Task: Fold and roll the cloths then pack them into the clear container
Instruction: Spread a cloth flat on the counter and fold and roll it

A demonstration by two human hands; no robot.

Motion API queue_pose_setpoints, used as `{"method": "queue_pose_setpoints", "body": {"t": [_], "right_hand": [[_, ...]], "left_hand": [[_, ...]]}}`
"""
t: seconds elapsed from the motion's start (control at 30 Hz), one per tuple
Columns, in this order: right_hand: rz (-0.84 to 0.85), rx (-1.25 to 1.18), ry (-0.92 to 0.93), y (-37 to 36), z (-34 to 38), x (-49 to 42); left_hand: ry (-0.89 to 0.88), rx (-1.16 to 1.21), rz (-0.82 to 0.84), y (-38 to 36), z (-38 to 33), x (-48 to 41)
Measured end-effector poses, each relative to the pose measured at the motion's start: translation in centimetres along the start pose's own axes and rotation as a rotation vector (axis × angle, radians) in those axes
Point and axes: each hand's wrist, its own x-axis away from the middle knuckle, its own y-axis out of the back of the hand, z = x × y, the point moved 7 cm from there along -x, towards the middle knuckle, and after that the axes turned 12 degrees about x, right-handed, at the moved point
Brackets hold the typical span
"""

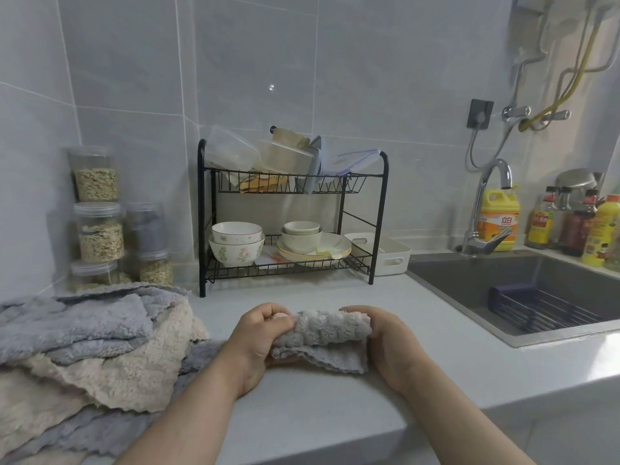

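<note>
A grey fluffy cloth [327, 333] lies partly rolled on the white counter [335, 407], its loose tail spread toward me. My left hand [258, 340] grips the roll's left end, fingers curled over it. My right hand [389, 344] grips the right end the same way. A heap of grey and beige cloths [90, 350] lies at the left. A clear container [231, 151] sits tilted on the top shelf of the black rack [375, 223].
The rack holds bowls [236, 243] and plates. Clear jars of grain [97, 213] stand in the left corner. A sink [523, 293] with a faucet [486, 209] lies at the right, bottles behind it. A white bin [391, 253] stands beside the rack.
</note>
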Motion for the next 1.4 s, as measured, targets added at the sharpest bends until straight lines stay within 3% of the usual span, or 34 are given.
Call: {"method": "queue_pose_setpoints", "body": {"t": [0.07,0.23,0.4,0.77,1.17,1.3,1.4], "right_hand": [[-0.044,-0.057,-0.04,0.2,-0.3,0.0],[-0.109,0.534,0.086,0.1,0.5,0.8],[-0.089,0.648,0.111,-0.3,0.9,1.3],[-0.129,0.609,0.101,-0.3,0.9,0.8],[0.058,0.452,0.042,-0.1,-0.2,0.3],[0.046,0.367,-0.093,0.4,-0.2,0.0],[-0.006,0.186,-0.316,1.1,0.1,-0.2]], "left_hand": [[-0.057,-0.076,0.011,-0.1,0.0,0.1],[-0.094,-0.099,0.02,-0.1,0.1,0.0],[-0.192,-0.241,-0.053,0.1,-0.2,0.0],[-0.183,-0.357,-0.021,-0.6,-0.4,0.6],[-0.07,-0.216,-0.03,0.2,0.9,0.2],[-0.025,-0.251,-0.103,0.6,0.7,0.1],[0.091,-0.293,-0.175,0.5,0.2,0.2]]}}
